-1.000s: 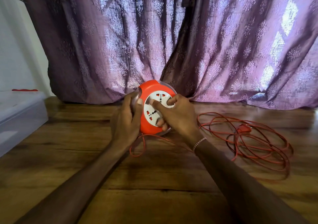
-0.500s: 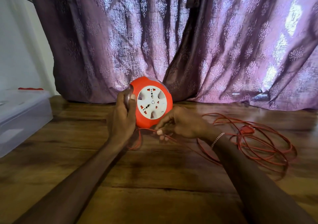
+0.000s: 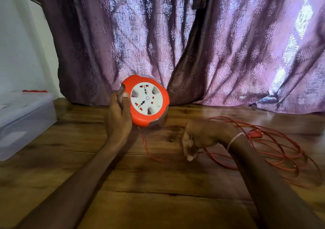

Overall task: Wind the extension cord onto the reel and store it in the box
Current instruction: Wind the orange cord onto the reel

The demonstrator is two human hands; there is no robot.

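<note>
— On the wooden floor [image 3: 123, 184], in front of the purple curtain [image 3: 193, 44]: any change worth noting?

— Plenty. Right hand [image 3: 200, 137] now off the reel [image 3: 146, 101], dropped low to the boards, fingers curled together around the red cord [image 3: 274, 151], or so it looks; too blurred to swear to the pinch. A second ago, resting on the white socket face [image 3: 145, 99]; half a second ago, already down below the reel's lower edge.

— And the left?

— Left hand [image 3: 119, 114] wrapped round the reel's left rim, thumb up near the top edge, keeping it upright and lifted clear of the floor. Same grip as before, though the reel now tilted a touch and higher against the curtain.

— Meaning for the job?

— Probably a switch from turning the hub to gathering slack. One thin strand hanging from under the reel, curving toward the right hand. Most of the cord loose in wide loops to the right, red plug [image 3: 255, 134] lying among them. Winding barely begun, by the look of it.

— Box?

— Clear plastic box [image 3: 24, 121] at the far left edge, well apart from the reel. Storing a long way off yet.

— Anything to watch?

— Crossed loops; likely to snag if pulled fast.
</note>
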